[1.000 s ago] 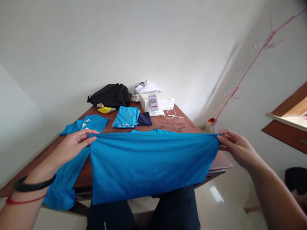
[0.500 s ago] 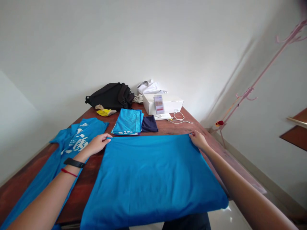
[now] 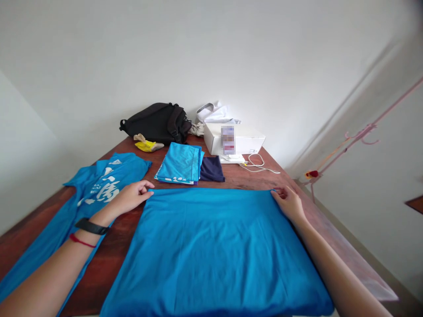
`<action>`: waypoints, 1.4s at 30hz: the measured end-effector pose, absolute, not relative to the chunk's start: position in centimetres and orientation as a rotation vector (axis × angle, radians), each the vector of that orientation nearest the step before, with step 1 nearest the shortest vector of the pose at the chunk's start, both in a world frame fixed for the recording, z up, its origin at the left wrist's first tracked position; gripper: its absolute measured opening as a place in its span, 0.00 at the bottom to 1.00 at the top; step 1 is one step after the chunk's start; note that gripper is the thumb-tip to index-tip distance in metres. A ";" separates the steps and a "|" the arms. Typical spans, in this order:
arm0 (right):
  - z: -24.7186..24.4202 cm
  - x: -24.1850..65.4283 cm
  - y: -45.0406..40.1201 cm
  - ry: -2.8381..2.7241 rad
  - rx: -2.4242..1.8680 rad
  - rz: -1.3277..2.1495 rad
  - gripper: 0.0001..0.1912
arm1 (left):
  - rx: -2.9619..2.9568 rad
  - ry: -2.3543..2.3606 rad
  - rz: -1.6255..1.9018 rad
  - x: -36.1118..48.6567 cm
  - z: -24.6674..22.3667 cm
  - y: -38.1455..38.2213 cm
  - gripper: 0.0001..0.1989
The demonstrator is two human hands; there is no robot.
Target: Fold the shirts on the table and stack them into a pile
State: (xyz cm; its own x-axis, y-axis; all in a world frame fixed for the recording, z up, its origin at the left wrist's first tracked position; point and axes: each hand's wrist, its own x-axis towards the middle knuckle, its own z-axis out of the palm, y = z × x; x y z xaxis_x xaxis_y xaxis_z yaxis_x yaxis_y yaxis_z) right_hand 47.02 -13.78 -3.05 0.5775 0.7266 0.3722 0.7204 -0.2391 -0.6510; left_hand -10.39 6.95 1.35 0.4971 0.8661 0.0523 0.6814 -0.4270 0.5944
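A bright blue garment, folded into a wide flat rectangle (image 3: 211, 253), lies on the near part of the wooden table (image 3: 110, 237). My left hand (image 3: 132, 197) rests at its far left corner, fingers curled and barely touching the cloth. My right hand (image 3: 287, 203) sits at the far right corner, with its fingertips on the fabric edge. Neither hand visibly grips the cloth. A black wristband and a red string circle my left wrist. To the left of that hand lies a blue printed T-shirt (image 3: 102, 187), spread out flat.
Beyond the cloth are a folded blue shirt (image 3: 180, 164) and a folded navy garment (image 3: 212, 169). Further back stand a black bag (image 3: 158, 123), a yellow item (image 3: 146, 146), a white box (image 3: 234, 138) with a white cable (image 3: 259, 165), and white cloth (image 3: 214, 113). A pink coat rack (image 3: 360, 136) stands right.
A second ago my hands held the blue cloth up by its edge. It now lies flat on the table, and my hands have slid outward to its far corners.
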 end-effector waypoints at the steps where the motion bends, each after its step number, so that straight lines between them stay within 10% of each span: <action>1: -3.1 47.1 -13.8 -1.167 -1.991 -0.005 0.20 | 2.244 1.269 0.482 -10.4 1.4 6.9 0.25; 42: -3.1 47.5 -13.6 -0.914 -1.645 0.221 0.13 | 2.305 1.529 0.617 -9.1 2.0 5.1 0.29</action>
State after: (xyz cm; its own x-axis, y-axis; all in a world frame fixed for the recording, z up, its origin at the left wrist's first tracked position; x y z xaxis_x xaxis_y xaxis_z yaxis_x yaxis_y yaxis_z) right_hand 47.50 -13.55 -3.08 0.6753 0.6627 0.3237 0.4413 -0.0114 -0.8973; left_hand -9.15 5.06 1.97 0.3392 0.9228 0.1826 0.7911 -0.3848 0.4754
